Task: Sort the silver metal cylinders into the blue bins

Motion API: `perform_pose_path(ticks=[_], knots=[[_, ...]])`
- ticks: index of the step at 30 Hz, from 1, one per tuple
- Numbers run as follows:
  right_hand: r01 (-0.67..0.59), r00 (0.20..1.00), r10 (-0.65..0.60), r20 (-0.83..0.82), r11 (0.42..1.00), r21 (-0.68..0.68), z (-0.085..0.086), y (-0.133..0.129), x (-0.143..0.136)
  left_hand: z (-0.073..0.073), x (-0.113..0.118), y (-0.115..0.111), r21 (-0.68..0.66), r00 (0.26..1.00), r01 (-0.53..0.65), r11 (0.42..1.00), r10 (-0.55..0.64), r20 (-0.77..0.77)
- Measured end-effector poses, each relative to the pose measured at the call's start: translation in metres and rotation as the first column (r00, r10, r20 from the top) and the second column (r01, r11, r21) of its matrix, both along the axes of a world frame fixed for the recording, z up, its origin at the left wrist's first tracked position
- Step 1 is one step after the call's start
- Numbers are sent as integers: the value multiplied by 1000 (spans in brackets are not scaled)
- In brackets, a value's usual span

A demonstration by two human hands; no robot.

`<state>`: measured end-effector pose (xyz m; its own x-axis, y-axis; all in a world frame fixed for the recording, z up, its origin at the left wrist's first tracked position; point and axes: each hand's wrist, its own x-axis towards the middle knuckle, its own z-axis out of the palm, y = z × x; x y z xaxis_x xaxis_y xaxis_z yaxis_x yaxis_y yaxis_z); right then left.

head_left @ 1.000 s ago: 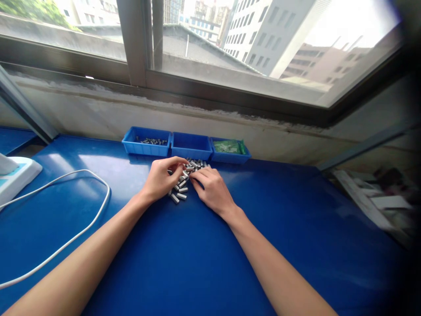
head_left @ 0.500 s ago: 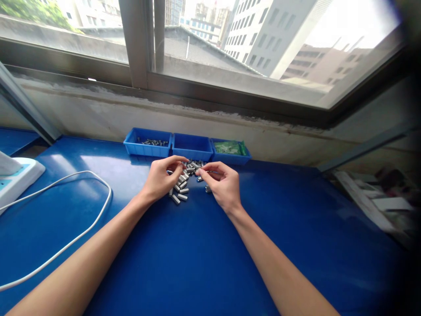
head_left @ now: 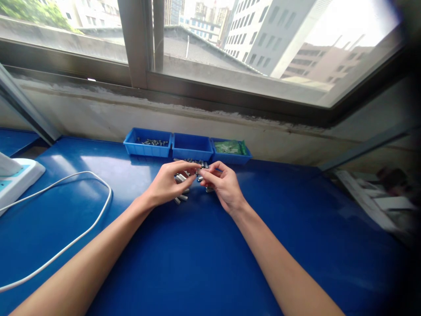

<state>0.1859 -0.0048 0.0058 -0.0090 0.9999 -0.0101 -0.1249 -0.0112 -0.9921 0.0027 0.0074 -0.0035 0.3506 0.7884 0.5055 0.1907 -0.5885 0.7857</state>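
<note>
My left hand [head_left: 171, 182] reaches in over a pile of silvery metal standoffs [head_left: 181, 177], its index finger and thumb curled towards my right fingertips. My right hand [head_left: 226, 185] is closed in a pinch, with a small metal piece [head_left: 198, 171] at its fingertips. Both hands meet at this piece, so which fingers bear it is partly hidden. Part of the pile lies behind and under my left hand. A few standoffs [head_left: 209, 189] sit apart beneath my right fingers.
Along the wall stand three joined blue bins: the left bin [head_left: 148, 150] holds small screws, the middle bin [head_left: 192, 153] shows its bare floor, and the right one has a green packet [head_left: 230, 148]. A white cable [head_left: 108, 193] and power strip [head_left: 19, 177] lie at left.
My left hand has moved right, away from the pile's left side, and its fingertips now meet those of my right hand. My right hand has barely shifted.
</note>
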Motion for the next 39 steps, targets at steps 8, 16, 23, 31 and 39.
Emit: perform_pose_path(ticks=[8,16,23,31,39], knots=[[-52,998,52,45,999,8,1,0,2,-1,2,3,-71,999,-17,997,19,30],[38,993,-45,112,997,67,0,2,2,-2,-1,7,-130,982,-101,986,120,149],[49,971,-85,224,986,160,-6,4,3,-2,-20,32,-220,889,-275,936,335,313],[36,965,-85,250,980,195,-9,4,4,-8,-32,50,-316,737,-335,888,456,499],[46,802,-258,539,926,376,-5,0,7,-9,-24,37,-199,872,-364,910,408,271]])
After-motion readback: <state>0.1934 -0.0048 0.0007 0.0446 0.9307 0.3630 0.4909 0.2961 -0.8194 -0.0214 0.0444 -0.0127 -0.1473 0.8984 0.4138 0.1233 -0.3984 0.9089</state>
